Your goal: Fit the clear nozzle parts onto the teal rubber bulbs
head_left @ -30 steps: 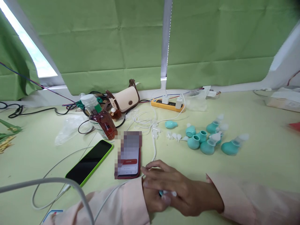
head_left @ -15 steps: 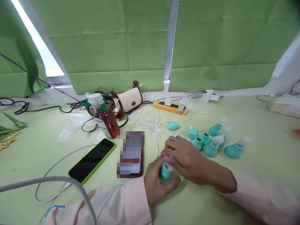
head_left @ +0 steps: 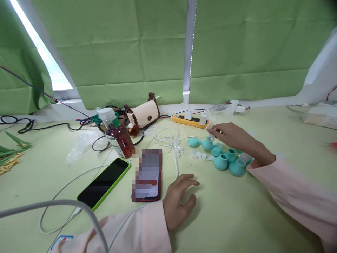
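Note:
My right hand [head_left: 228,135] reaches over the group at the right, its fingertips pinched on the clear nozzle of a teal squeeze bulb [head_left: 207,144]. That bulb is upright beside another teal bulb [head_left: 194,142] lying on its side. Just in front are several more, among them an open-necked one [head_left: 220,162] and one with a clear nozzle [head_left: 237,168]; my right forearm hides part of the group. My left hand [head_left: 179,203] rests empty on the table, fingers apart and curved. Small white and clear tips [head_left: 200,155] lie between my hands.
Left of my hands lie a phone in a red case [head_left: 147,175] and a black-screened phone in a green case [head_left: 104,182]. Behind them stand a bottle of reddish liquid [head_left: 119,138] and a cream bag [head_left: 144,114]. White cables run to a yellow power strip [head_left: 191,121].
My right hand has moved away from my left, up and to the right, carrying the teal bulb to the group. My left hand has let go of that bulb and opened.

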Tool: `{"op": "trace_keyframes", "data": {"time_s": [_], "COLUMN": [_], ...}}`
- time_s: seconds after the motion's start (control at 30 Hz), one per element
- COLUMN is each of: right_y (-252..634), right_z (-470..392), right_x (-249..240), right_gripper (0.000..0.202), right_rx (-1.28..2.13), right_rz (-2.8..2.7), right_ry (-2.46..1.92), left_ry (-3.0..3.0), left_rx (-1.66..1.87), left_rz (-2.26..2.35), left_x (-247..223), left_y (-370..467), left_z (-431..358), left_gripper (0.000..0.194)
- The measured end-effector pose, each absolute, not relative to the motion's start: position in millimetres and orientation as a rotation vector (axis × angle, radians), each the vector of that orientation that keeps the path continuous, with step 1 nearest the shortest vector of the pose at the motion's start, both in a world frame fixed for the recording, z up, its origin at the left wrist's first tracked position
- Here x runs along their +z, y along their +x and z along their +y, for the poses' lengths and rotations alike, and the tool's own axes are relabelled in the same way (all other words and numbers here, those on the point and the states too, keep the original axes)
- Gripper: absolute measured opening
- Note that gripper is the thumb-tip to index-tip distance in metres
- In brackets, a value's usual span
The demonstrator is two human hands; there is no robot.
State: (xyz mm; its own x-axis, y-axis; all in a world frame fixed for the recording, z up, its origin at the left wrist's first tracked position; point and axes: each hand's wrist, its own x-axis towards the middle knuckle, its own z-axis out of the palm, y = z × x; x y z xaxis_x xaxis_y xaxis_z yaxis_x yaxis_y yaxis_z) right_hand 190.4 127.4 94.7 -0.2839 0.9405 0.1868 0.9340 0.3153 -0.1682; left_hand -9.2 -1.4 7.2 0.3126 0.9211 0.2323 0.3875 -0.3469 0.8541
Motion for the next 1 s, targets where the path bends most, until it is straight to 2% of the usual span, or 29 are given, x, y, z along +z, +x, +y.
{"op": "trace_keyframes", "data": {"time_s": [0.4, 0.6, 0.87, 1.0], "right_y": [189, 179, 188, 195], "right_z": [131, 134, 132, 128], "right_x": [90, 78, 79, 91], "right_gripper": [0.024, 0.027, 0.051, 0.036], "right_rx": [-0.083, -0.113, 0.052, -0.079], "right_rz": [-2.307, -2.283, -2.313, -2.351], "right_ry": [-1.631, -1.505, -1.6, -1.759], "left_ry": [1.917, 1.926, 1.94, 1.948], "left_rx": [0.95, 0.937, 0.933, 0.934], "left_rz": [1.132, 1.142, 1.138, 1.14], "left_x": [9, 11, 10, 10], "left_y": [-9, -9, -8, -8], "left_z": [-1, -1, -2, -2], "left_gripper": [0.025, 0.024, 0.023, 0.024]}}
